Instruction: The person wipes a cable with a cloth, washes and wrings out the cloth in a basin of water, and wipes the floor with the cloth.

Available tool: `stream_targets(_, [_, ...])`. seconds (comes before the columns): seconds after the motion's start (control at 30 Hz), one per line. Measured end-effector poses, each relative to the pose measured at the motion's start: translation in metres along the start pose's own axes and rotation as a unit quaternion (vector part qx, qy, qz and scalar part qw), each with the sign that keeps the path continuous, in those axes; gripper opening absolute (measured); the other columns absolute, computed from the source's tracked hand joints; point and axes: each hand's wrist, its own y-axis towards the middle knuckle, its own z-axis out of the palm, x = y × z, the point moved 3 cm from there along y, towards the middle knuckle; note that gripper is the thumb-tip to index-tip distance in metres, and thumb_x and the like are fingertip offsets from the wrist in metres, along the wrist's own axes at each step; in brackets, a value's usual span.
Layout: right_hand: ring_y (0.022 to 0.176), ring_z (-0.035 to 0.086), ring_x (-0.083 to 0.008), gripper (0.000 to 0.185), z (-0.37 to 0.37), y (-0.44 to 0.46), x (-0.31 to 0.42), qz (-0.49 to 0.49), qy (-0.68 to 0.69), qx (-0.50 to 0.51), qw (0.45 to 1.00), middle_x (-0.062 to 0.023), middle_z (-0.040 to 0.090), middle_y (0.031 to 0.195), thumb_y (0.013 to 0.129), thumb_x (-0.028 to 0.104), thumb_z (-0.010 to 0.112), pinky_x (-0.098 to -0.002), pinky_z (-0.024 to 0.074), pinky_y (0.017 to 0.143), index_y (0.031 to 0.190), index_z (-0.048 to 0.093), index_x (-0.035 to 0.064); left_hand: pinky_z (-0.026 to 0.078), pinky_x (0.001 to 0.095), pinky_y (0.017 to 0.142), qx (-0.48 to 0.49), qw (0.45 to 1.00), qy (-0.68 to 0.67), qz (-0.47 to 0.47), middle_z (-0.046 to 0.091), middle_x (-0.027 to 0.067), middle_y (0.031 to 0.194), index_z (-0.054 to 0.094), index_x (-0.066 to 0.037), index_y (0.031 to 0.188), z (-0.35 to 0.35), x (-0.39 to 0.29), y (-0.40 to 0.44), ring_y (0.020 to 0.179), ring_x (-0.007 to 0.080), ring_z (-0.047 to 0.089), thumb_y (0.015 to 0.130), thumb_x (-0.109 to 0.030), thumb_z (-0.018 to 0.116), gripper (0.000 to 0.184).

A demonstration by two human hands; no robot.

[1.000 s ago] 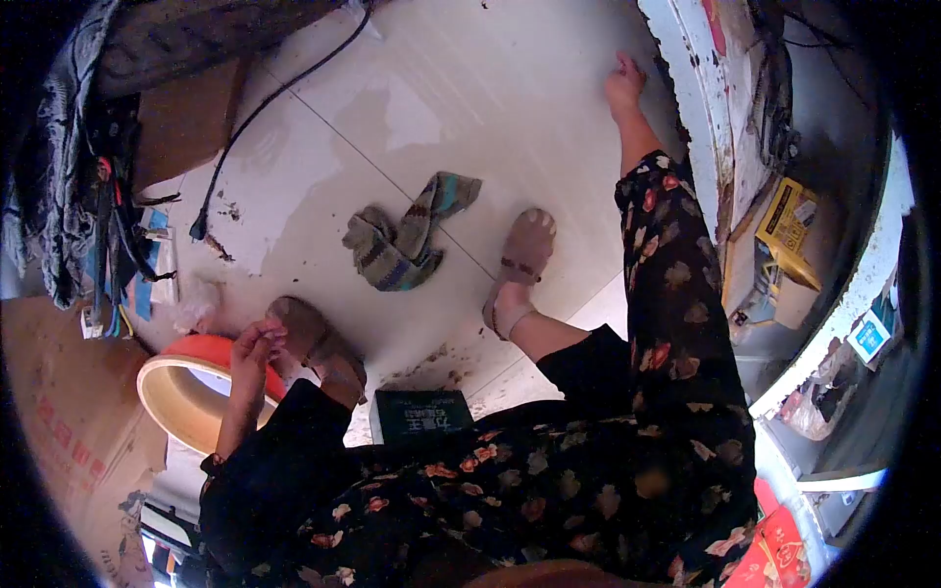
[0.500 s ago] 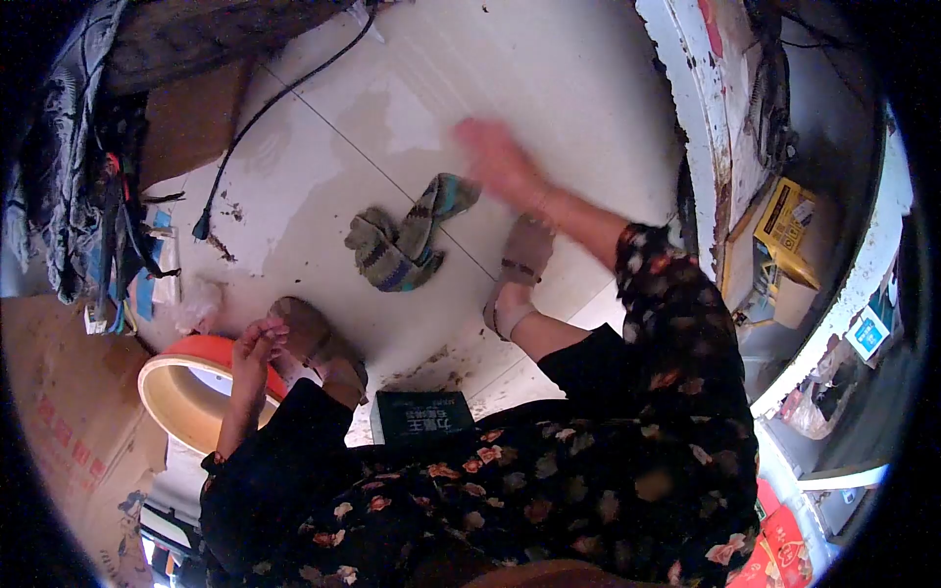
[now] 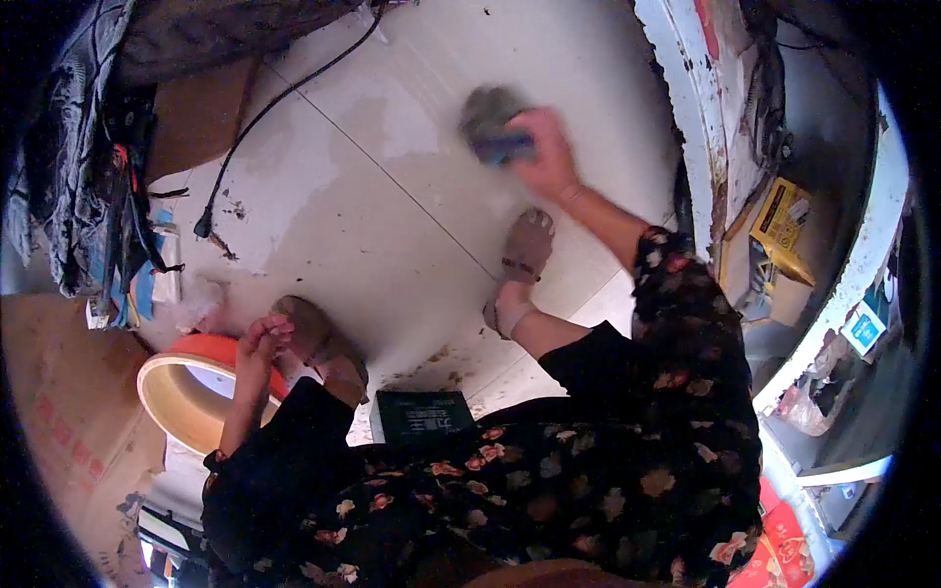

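My right hand (image 3: 547, 152) grips a grey-green striped cloth rag (image 3: 493, 116) over the tiled floor (image 3: 392, 118), beyond my right shoe (image 3: 528, 245). Both the hand and the bunched rag are smeared by motion, and I cannot tell whether the rag touches the tiles. My left hand (image 3: 263, 341) rests by my left knee with its fingers curled in and nothing visible in them. Just beside and below it is an orange tub (image 3: 157, 377) with a cream inner wall. My left shoe (image 3: 316, 333) is to the right of that hand.
A dark box (image 3: 421, 414) with printed characters lies between my feet. A black cable (image 3: 250, 122) crosses the floor at left, near tangled wires (image 3: 123, 206). Cardboard (image 3: 78, 412) stands at lower left. A peeling white panel (image 3: 691, 98) and a yellow box (image 3: 782, 216) are at right.
My right hand has taken hold of the rag, which lay loose on the floor, and moved it forward and right. Dirt specks show where it lay. My left hand has barely moved.
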Motion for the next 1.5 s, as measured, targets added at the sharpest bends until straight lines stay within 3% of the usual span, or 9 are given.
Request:
stream_targets(0.1, [0.105, 0.052, -0.029, 0.046, -0.076, 0.009, -0.086, 0.096, -0.12, -0.143, 0.978, -0.0112, 0.054, 0.108, 0.063, 0.001, 0.062, -0.0359, 0.0418, 0.093, 0.109, 0.055, 0.0067, 0.043, 0.0246, 0.079, 0.005, 1.0, -0.001, 0.003, 0.064, 0.0036, 0.098, 0.06, -0.006, 0.109, 0.0, 0.0, 0.001, 0.088, 0.0108, 0.058, 0.09, -0.011, 0.048, 0.022])
stream_targets(0.17, [0.115, 0.048, -0.03, 0.051, -0.114, 0.001, -0.128, 0.313, -0.151, -0.168, 0.922, -0.0136, 0.051, 0.121, 0.074, 0.021, 0.064, -0.0379, 0.0391, 0.097, 0.122, 0.051, 0.0096, 0.043, 0.0245, 0.079, 0.003, 1.0, -0.003, 0.004, 0.064, 0.0031, 0.098, 0.06, -0.006, 0.108, -0.002, 0.0, 0.0, 0.088, 0.0106, 0.058, 0.09, -0.012, 0.048, 0.022])
stream_targets(0.3, [0.123, 0.042, -0.0368, 0.065, -0.105, 0.006, -0.196, 0.453, -0.298, -0.076, 0.837, -0.0205, 0.042, 0.134, 0.082, 0.048, 0.054, -0.0434, 0.0328, 0.103, 0.137, 0.039, 0.0169, 0.043, 0.0243, 0.078, -0.009, 1.0, 0.016, 0.004, 0.064, 0.0026, 0.098, 0.06, -0.007, 0.109, -0.008, 0.002, -0.003, 0.089, 0.0104, 0.057, 0.091, -0.013, 0.048, 0.022])
stream_targets(0.57, [0.106, 0.052, -0.0372, 0.052, -0.026, 0.072, -0.144, 0.246, -0.361, -0.155, 0.886, -0.0188, 0.052, 0.114, 0.08, 0.042, 0.055, -0.0496, 0.0458, 0.085, 0.125, 0.051, 0.0155, 0.043, 0.0251, 0.079, 0.015, 1.0, 0.007, 0.002, 0.064, 0.0033, 0.098, 0.06, -0.005, 0.109, -0.002, 0.003, 0.002, 0.089, 0.0116, 0.058, 0.092, -0.011, 0.048, 0.022])
stream_targets(0.83, [0.092, 0.058, -0.0396, 0.047, 0.023, 0.022, -0.074, 0.108, -0.257, -0.014, 0.96, -0.0207, 0.055, 0.107, 0.083, 0.034, 0.054, -0.0502, 0.0492, 0.077, 0.124, 0.051, 0.0107, 0.044, 0.026, 0.081, 0.005, 0.999, -0.007, 0.03, 0.065, 0.005, 0.097, 0.06, -0.003, 0.109, -0.002, -0.003, 0.005, 0.089, 0.0129, 0.058, 0.09, -0.008, 0.047, 0.023])
stream_targets(0.97, [0.086, 0.062, -0.0413, 0.047, -0.032, 0.073, -0.11, 0.319, -0.276, -0.037, 0.906, -0.0254, 0.063, 0.095, 0.085, 0.032, 0.052, -0.048, 0.0494, 0.079, 0.121, 0.051, 0.0017, 0.044, 0.0259, 0.081, 0.001, 1.0, 0.017, -0.005, 0.065, 0.0052, 0.098, 0.06, -0.003, 0.109, -0.004, -0.003, -0.002, 0.089, 0.0128, 0.058, 0.09, -0.009, 0.047, 0.024])
stream_targets(1.13, [0.088, 0.062, -0.041, 0.048, -0.06, 0.097, -0.172, 0.388, -0.292, -0.059, 0.872, -0.025, 0.063, 0.096, 0.084, 0.033, 0.053, -0.0471, 0.0486, 0.082, 0.118, 0.052, -0.0013, 0.044, 0.0264, 0.081, -0.009, 1.0, -0.003, 0.005, 0.064, 0.0055, 0.1, 0.059, -0.003, 0.109, -0.001, -0.005, -0.002, 0.089, 0.0124, 0.058, 0.09, -0.009, 0.047, 0.023])
stream_targets(1.33, [0.092, 0.06, -0.0417, 0.049, -0.027, 0.046, -0.11, 0.268, -0.292, 0.025, 0.918, -0.0265, 0.061, 0.102, 0.085, 0.033, 0.053, -0.0473, 0.0468, 0.085, 0.119, 0.051, -0.001, 0.044, 0.0267, 0.082, 0.013, 1.0, -0.001, -0.009, 0.063, 0.0062, 0.099, 0.059, -0.002, 0.108, 0.0, 0.002, 0.003, 0.09, 0.0126, 0.057, 0.091, -0.01, 0.047, 0.022])
stream_targets(1.5, [0.095, 0.06, -0.0409, 0.043, -0.066, 0.068, -0.163, 0.353, -0.29, -0.002, 0.889, -0.0251, 0.061, 0.104, 0.085, 0.036, 0.052, -0.0467, 0.0478, 0.084, 0.106, 0.061, -0.0002, 0.044, 0.027, 0.082, 0.011, 1.0, 0.0, 0.017, 0.063, 0.0063, 0.1, 0.059, -0.002, 0.108, -0.004, -0.001, 0.001, 0.092, 0.0127, 0.057, 0.092, -0.011, 0.048, 0.022])
